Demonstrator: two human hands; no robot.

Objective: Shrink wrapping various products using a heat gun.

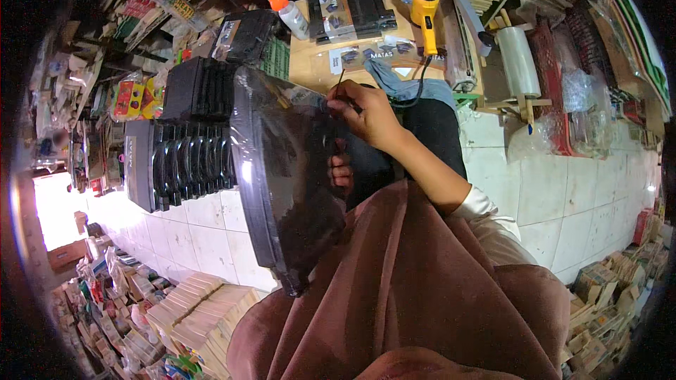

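A large black plastic piece [282, 190] in glossy clear wrap stands on edge over my lap. My left hand [340, 169] grips it, curled fingers showing at its right edge and the rest hidden behind it. My right hand [350, 107] is at the top right corner of the wrapped piece, fingers pinched round a thin stick-like tool, too small to identify. Just beyond it, a blue-grey cloth [391, 82] hangs over the front of the wooden work surface [303, 56]. To the left stand ribbed black plastic pieces [179, 162] and stacked black cases [193, 88].
A yellow heat gun [428, 21] with a cord, a glue bottle [296, 20] and black packaged pieces [352, 10] are on the work surface. A clear plastic roll [517, 63] is on the right. Crowded stacks of paper goods [197, 309] border the tiled floor [556, 190].
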